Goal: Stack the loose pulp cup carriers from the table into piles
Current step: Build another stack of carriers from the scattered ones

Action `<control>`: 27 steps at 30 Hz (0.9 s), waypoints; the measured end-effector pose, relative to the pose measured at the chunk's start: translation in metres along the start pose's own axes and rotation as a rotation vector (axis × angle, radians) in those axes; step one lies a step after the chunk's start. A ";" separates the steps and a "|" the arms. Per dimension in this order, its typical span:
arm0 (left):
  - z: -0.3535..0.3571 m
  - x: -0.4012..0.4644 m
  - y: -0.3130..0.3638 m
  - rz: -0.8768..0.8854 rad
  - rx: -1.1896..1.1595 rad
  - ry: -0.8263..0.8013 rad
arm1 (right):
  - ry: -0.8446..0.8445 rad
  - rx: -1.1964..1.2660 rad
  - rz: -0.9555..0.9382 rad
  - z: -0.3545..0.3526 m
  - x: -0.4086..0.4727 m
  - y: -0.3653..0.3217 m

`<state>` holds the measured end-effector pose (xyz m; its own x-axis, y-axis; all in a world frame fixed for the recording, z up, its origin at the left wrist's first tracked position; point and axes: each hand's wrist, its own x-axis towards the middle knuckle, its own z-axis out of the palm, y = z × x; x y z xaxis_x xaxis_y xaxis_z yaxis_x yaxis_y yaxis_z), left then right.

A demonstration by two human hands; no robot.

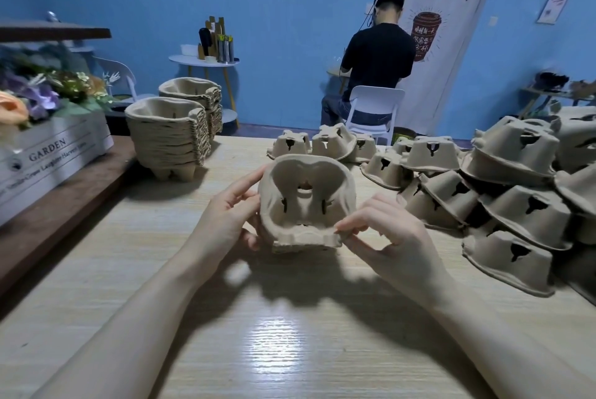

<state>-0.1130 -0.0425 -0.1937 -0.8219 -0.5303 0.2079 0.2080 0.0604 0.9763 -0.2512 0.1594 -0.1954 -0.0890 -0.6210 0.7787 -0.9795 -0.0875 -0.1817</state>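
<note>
- The left hand [230,216] grips the left side of a pulp cup carrier [306,201]; its fingers are curled around the left wall and the thumb lies at the lower edge.
- The right hand [383,231] pinches the near right corner of the same carrier between thumb and forefinger.
- The carrier is held just above the wooden table [290,334], in the middle, with its open side tilted toward the camera.
- On the right, a heap of loose carriers [503,201] lies upside down on the table, many leaning on each other.
- At the far left stand two finished piles [171,137], one behind the other, open side up.
- Further left is a white box with flowers [48,147].
- Behind the table a person [377,60] sits on a white chair [375,111], with the back to us, before a blue wall.
</note>
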 end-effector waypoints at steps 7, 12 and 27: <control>0.001 -0.002 0.003 -0.004 0.011 -0.001 | -0.087 0.103 0.086 -0.006 0.000 -0.003; 0.002 -0.002 0.005 -0.007 0.011 0.004 | -0.041 0.126 0.422 0.002 -0.002 0.000; 0.005 -0.008 0.008 0.009 0.077 -0.057 | -0.044 0.662 0.752 0.009 0.002 -0.004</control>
<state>-0.1076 -0.0334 -0.1871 -0.8495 -0.4807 0.2174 0.1759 0.1304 0.9757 -0.2462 0.1516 -0.1981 -0.6239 -0.7203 0.3033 -0.3719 -0.0678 -0.9258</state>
